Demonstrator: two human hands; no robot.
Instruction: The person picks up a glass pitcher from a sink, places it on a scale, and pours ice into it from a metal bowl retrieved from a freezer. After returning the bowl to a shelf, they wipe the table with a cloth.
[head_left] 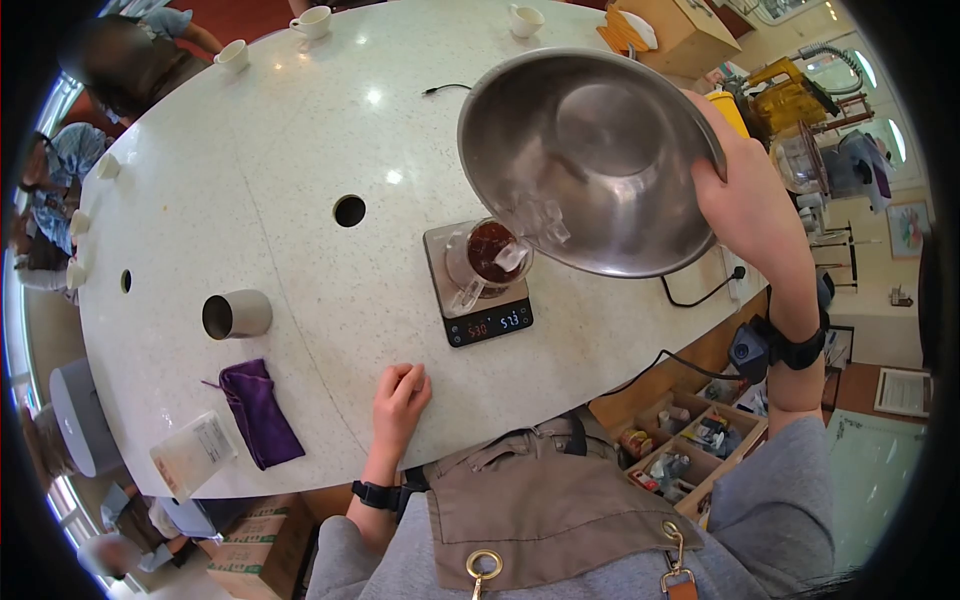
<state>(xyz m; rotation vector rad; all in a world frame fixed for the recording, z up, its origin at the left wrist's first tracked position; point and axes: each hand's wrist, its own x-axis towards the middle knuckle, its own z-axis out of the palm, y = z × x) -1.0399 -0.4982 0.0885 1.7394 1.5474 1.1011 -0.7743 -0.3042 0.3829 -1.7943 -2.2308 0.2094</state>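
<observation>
Steel bowl (620,130) tilts in my right hand (745,195), fingers gripping its rim. Some ice (511,257) is already in the jug (458,258) on the scale (500,325); more lies at the bowl's lip. My left hand (402,400) is loosely curled, holding nothing.

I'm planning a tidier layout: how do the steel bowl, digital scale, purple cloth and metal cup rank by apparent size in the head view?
1. Steel bowl, clearly, though perhaps nearer the camera
2. Digital scale
3. Purple cloth
4. Metal cup
</observation>
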